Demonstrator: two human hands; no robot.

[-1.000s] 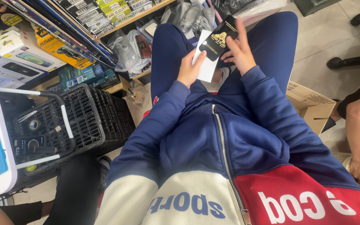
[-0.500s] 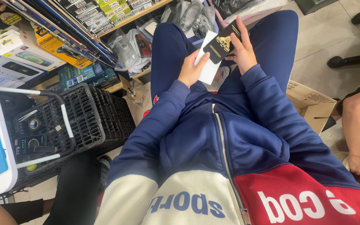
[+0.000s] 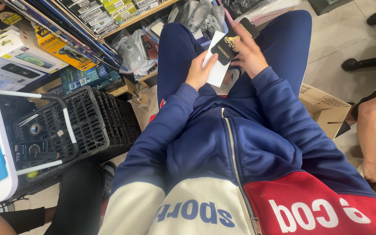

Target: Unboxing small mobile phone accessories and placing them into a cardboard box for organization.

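Left fingers (image 3: 195, 65): curled around the lower edge of a white sleeve (image 3: 216, 61), gripping it.
Right fingers (image 3: 244, 37): closed over a black packet (image 3: 230, 45), thumb side on its face.
Black packet: overlaps the white sleeve; long axis tilted, upper end pointing away toward the shelf (image 3: 122, 19).
White sleeve: long axis nearly upright, above the lap.
Beside: black plastic basket (image 3: 88, 122), cardboard box (image 3: 325, 106).
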